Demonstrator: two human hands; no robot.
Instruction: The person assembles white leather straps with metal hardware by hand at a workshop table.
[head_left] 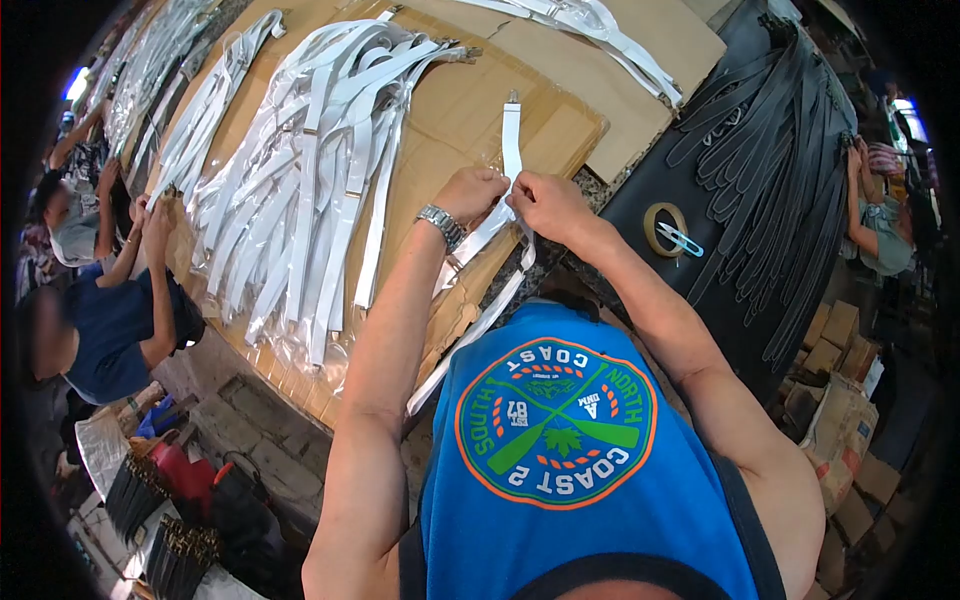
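Note:
A pair of white elastic suspenders (511, 140) lies near the edge of the cardboard, a metal clip at its far end. My left hand (472, 196), with a metal watch on its wrist, pinches the white strap from the left. Close beside it, the fingers of my right hand (548, 207) are closed on the same strap. The lower part of the suspenders hangs over the table edge toward my lap. My fingertips hide exactly what lies between them.
A large pile of white suspenders (310, 170) in clear plastic covers the cardboard (450, 110) to the left. Black straps (775, 150) spread over the black surface at right, near a tape roll (655, 222) and thread snips (680, 239). Other people work on both sides.

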